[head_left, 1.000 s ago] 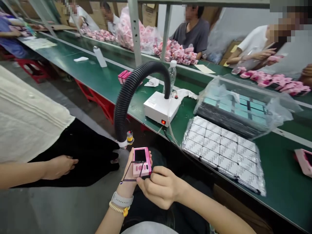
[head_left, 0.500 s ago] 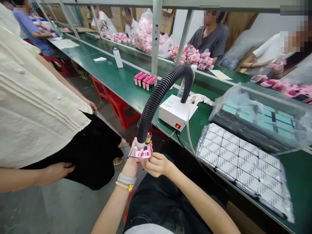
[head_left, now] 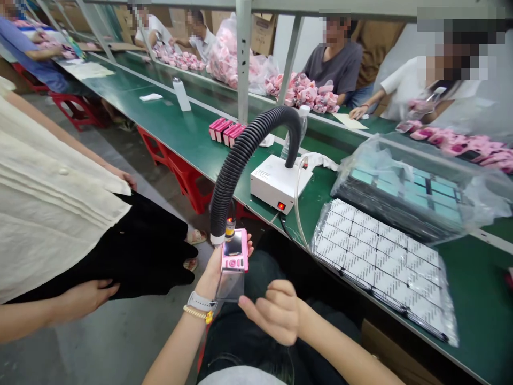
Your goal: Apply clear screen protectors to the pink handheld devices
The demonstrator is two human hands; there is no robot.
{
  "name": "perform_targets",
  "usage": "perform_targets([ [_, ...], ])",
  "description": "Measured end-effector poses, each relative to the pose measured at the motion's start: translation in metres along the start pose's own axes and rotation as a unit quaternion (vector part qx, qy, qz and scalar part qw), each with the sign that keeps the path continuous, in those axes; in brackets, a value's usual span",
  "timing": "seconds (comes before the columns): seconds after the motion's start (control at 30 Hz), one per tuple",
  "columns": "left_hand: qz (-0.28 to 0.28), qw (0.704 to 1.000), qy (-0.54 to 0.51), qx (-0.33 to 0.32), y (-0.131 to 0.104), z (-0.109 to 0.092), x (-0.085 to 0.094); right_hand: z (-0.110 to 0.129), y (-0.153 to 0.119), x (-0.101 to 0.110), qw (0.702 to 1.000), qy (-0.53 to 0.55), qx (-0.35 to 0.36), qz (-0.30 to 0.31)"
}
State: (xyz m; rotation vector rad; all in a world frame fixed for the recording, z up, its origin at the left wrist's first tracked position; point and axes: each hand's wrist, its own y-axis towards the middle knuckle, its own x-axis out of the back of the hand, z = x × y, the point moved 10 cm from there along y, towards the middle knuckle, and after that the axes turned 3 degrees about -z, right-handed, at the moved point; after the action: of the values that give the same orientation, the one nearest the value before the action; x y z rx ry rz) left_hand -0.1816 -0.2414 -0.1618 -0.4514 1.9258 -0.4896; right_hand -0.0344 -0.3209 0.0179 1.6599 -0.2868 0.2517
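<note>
A pink camera-like device (head_left: 234, 251) with a dark screen rests in my left hand (head_left: 215, 267), whose fingertips show at its right edge. Below its buttons a clear, film-like sheet (head_left: 231, 284) hangs down toward my wrist. My right hand (head_left: 276, 313) is just right of the sheet, its fingers curled; whether anything is between them is too small to tell. The black corrugated hose (head_left: 250, 144) ends at the device's upper left, beside a small nozzle with a red light (head_left: 230, 226).
On the green table (head_left: 132, 88) stand a white box (head_left: 272, 184) with a red switch, pink blocks (head_left: 224, 131), a white bottle (head_left: 181, 94) and wrapped panels (head_left: 380, 262). A person in a cream top (head_left: 56, 198) stands close at left. Red stools (head_left: 186, 179) sit beneath the table.
My right hand has come away from the device, down and to the right. The device's dark screen now shows, and the clear sheet extends below it. The view has shifted slightly.
</note>
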Motion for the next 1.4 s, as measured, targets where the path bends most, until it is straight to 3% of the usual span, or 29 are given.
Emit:
perform_targets([
  [0.07, -0.017, 0.999, 0.02, 0.023, 0.0, 0.02, 0.002, -0.039, -0.001, 0.027, 0.974, 0.034, -0.221, 0.026],
  [0.1, -0.018, 0.999, 0.031, 0.035, -0.002, 0.03, -0.002, -0.063, -0.011, 0.037, 0.932, 0.071, -0.353, 0.034],
  [0.17, -0.005, 0.997, 0.049, 0.052, -0.008, 0.048, -0.02, -0.101, -0.048, 0.049, 0.792, 0.168, -0.587, 0.028],
  [0.2, 0.006, 0.997, 0.057, 0.059, -0.013, 0.056, -0.031, -0.112, -0.064, 0.054, 0.722, 0.207, -0.66, 0.018],
  [0.23, 0.018, 0.995, 0.065, 0.069, -0.018, 0.065, -0.044, -0.121, -0.075, 0.058, 0.667, 0.232, -0.708, 0.008],
  [0.3, 0.044, 0.991, 0.082, 0.1, -0.029, 0.082, -0.069, -0.134, -0.086, 0.068, 0.603, 0.263, -0.753, -0.004],
  [0.47, 0.127, 0.969, 0.121, 0.174, -0.053, 0.112, -0.121, -0.14, -0.081, 0.084, 0.529, 0.33, -0.781, -0.012],
  [0.6, 0.156, 0.956, 0.181, 0.167, -0.06, 0.117, -0.143, -0.14, -0.072, 0.104, 0.534, 0.314, -0.785, -0.021],
  [0.83, 0.183, 0.945, 0.216, 0.163, -0.069, 0.122, -0.165, -0.139, -0.071, 0.127, 0.543, 0.302, -0.782, -0.052],
  [1.1, 0.178, 0.945, 0.232, 0.148, -0.066, 0.129, -0.173, -0.139, -0.073, 0.138, 0.562, 0.278, -0.777, -0.05],
  [1.33, 0.168, 0.946, 0.239, 0.138, -0.065, 0.126, -0.175, -0.141, -0.075, 0.15, 0.615, 0.183, -0.767, -0.009],
  [1.4, 0.167, 0.947, 0.237, 0.137, -0.064, 0.126, -0.175, -0.14, -0.074, 0.15, 0.617, 0.189, -0.764, -0.009],
])
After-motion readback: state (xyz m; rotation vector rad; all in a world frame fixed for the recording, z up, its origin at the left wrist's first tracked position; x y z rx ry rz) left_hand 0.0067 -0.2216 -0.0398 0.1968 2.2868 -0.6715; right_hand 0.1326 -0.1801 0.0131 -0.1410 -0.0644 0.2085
